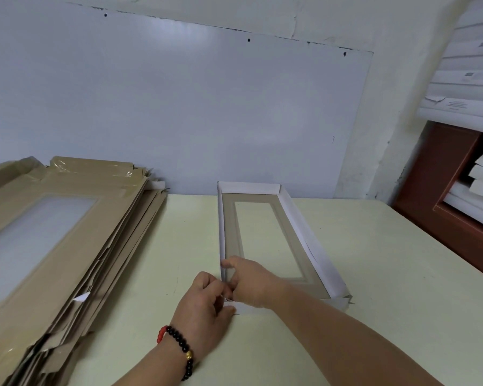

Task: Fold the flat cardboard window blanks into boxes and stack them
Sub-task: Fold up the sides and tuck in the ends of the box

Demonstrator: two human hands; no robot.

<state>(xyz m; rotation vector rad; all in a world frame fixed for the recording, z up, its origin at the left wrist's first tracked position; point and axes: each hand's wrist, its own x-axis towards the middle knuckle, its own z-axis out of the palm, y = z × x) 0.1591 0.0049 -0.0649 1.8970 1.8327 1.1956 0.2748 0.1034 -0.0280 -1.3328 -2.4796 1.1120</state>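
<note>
On the pale bench (360, 246), we are working at the near left corner of a half-folded box (265, 240), which is lying lengthwise away from us with its white walls standing up on the left, far and right sides. Inside the box there is nothing but its own floor, a grey-brown frame around a clear window (268, 235). Our left hand (207, 305) is pinching the white flap at the near end, fingers curled on it. Our right hand (251, 280) is reaching inside the corner, fingers bent against the left wall; we cannot tell whether it is actually gripping it. To the left, a stack of flat blanks (67, 232) is lying on the bench, well apart from the box.
</note>
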